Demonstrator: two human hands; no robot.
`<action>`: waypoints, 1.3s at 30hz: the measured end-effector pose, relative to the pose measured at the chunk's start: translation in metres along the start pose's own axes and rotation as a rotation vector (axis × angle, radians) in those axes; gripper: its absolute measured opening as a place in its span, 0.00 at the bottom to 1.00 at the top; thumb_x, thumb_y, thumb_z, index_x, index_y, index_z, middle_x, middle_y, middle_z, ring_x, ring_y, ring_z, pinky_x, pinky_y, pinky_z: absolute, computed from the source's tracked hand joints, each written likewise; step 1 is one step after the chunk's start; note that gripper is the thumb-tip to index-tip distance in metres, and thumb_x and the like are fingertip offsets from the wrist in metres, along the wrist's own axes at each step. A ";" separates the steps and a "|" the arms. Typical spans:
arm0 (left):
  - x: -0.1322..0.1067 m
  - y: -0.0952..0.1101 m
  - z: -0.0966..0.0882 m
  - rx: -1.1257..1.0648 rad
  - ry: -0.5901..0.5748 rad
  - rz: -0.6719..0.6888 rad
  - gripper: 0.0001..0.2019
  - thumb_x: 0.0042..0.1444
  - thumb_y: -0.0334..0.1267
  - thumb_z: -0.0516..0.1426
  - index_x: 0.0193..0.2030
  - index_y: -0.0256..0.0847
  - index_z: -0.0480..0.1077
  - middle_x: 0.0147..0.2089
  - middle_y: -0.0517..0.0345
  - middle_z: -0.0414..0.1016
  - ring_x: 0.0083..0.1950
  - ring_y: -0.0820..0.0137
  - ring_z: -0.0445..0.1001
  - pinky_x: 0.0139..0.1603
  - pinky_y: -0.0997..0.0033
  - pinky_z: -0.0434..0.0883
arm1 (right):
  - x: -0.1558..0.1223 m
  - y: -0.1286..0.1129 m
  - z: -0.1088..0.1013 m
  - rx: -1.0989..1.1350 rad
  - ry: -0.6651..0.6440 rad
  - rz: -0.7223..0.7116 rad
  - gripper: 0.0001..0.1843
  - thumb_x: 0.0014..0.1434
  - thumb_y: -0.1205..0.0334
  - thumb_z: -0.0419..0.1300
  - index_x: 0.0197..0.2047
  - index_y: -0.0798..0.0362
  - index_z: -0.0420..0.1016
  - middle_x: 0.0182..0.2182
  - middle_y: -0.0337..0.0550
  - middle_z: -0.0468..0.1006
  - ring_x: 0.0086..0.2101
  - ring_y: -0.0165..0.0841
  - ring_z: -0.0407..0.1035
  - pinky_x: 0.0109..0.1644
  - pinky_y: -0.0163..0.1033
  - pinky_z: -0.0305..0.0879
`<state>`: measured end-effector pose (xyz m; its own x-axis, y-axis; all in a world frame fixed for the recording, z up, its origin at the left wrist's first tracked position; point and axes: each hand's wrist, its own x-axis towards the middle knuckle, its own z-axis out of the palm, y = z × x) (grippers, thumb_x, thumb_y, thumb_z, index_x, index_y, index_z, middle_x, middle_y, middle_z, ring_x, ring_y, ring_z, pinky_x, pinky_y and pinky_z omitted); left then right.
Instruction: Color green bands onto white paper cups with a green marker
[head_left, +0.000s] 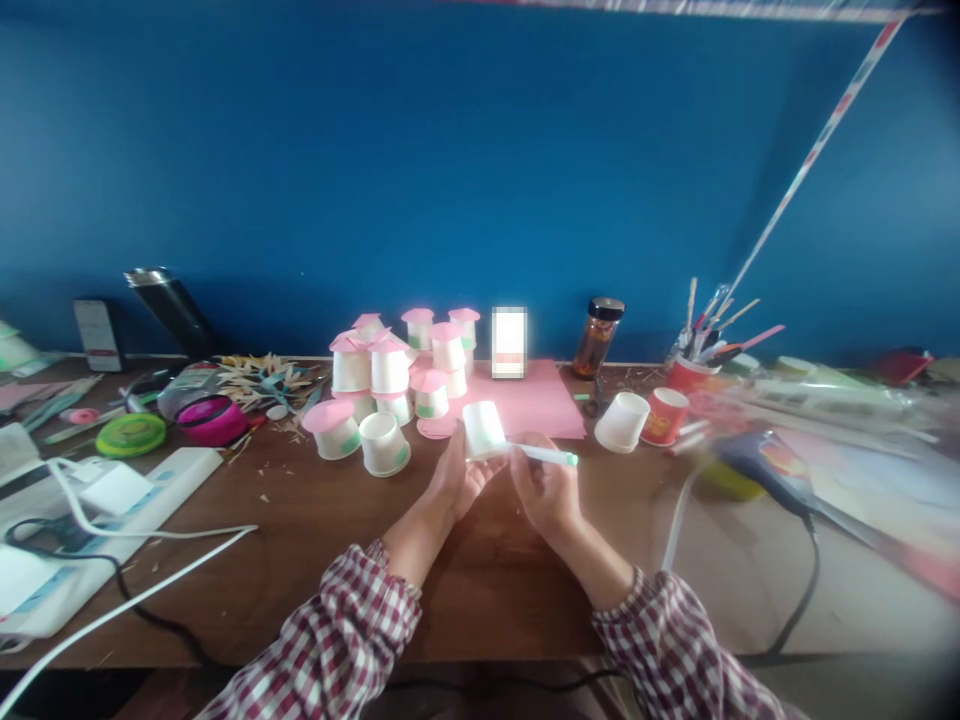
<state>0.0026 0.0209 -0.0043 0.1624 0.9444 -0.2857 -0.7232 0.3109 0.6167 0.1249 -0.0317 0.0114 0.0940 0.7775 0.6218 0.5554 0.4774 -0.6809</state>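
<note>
My left hand is wrapped round a white paper cup, which is tipped mouth-down at a slant and bears a green mark. My right hand grips a white marker pen with a green end; its other end points at the cup's side. To the left stand several white cups with pink paper tops, one of them a capped cup with a green patch. Beside it an uncapped white cup stands mouth-up. Pink paper sheets lie behind my hands.
On the right are a white cup, a red cup, a pot of tools and a glue gun. A tea bottle stands at the wall. A power strip with cables lies left, near a magenta pouch.
</note>
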 end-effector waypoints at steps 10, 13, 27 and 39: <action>0.001 -0.001 -0.002 0.005 -0.036 -0.011 0.21 0.57 0.51 0.54 0.46 0.34 0.70 0.36 0.47 0.77 0.37 0.64 0.76 0.43 0.61 0.74 | 0.000 0.001 0.000 -0.003 0.044 0.003 0.09 0.62 0.61 0.53 0.37 0.55 0.73 0.26 0.39 0.75 0.21 0.27 0.66 0.26 0.31 0.64; 0.002 -0.002 -0.003 0.008 -0.054 -0.025 0.21 0.57 0.51 0.54 0.46 0.33 0.70 0.35 0.48 0.76 0.36 0.64 0.76 0.43 0.61 0.74 | 0.000 0.002 0.000 -0.011 0.058 -0.004 0.09 0.62 0.61 0.54 0.37 0.54 0.73 0.26 0.39 0.75 0.22 0.27 0.66 0.27 0.31 0.63; 0.001 -0.003 -0.003 0.024 -0.074 0.020 0.21 0.57 0.51 0.54 0.47 0.34 0.70 0.41 0.46 0.77 0.41 0.63 0.76 0.45 0.61 0.74 | 0.001 -0.001 0.000 -0.032 0.066 -0.004 0.10 0.62 0.61 0.53 0.36 0.55 0.74 0.26 0.40 0.75 0.22 0.27 0.67 0.27 0.30 0.64; 0.000 -0.003 -0.002 0.036 -0.075 0.026 0.20 0.58 0.51 0.54 0.47 0.35 0.69 0.41 0.46 0.78 0.41 0.63 0.76 0.47 0.60 0.73 | 0.002 0.001 0.000 -0.050 0.079 0.013 0.09 0.61 0.61 0.54 0.35 0.55 0.73 0.25 0.39 0.75 0.23 0.28 0.68 0.27 0.30 0.64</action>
<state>0.0032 0.0194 -0.0073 0.1940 0.9573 -0.2144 -0.7032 0.2882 0.6500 0.1262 -0.0297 0.0118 0.1649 0.7480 0.6429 0.5942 0.4449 -0.6700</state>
